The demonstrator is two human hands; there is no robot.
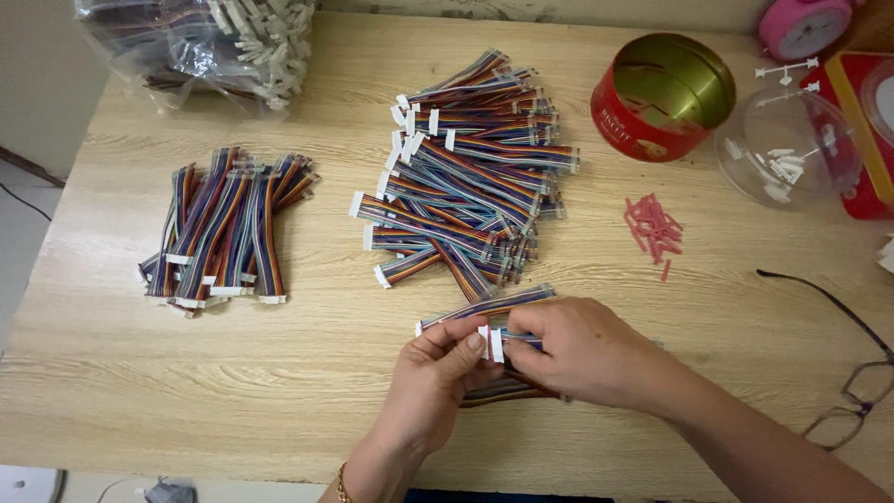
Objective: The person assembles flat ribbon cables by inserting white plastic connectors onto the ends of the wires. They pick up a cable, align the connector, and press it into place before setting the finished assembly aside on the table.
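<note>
Item: ribbon cable in hand (486,308), multicoloured flat wires with white connectors, lying slantwise at the 6 o'clock edge of the wooden table (279,391). Its one white end sits at the left fingertips; the rest runs up toward 2 o'clock, passing over the right hand's knuckles side. A second white connector (494,343) sits between the two hands, just where the fingertips meet.

Left hand (438,373): fingers drawn together, thumb and forefinger pinching the near cable end and touching the white connector. Palm turned inward, wrist entering from 6 o'clock, a thin gold bracelet (342,484) at the wrist.

Right hand (582,349): fingers curled and pressed close, thumb and forefinger nipping the connector from the 3 o'clock side. Back of the hand upward; forearm enters from 4 o'clock. A few more cables (507,389) lie under both hands; how they are held cannot be told.

Surroundings: large loose pile of like cables (470,172) at 12 o'clock of the hands; tidy sorted bundle (223,228) at 10 o'clock; plastic bag of cables (200,42) at far 11 o'clock; open red round tin (663,96) at 1 o'clock; small red pieces (654,226) at 2 o'clock; clear dome container (787,149) with white parts beyond them; spectacles (852,373) at 3 o'clock; pink alarm clock (803,25) at the far edge.
</note>
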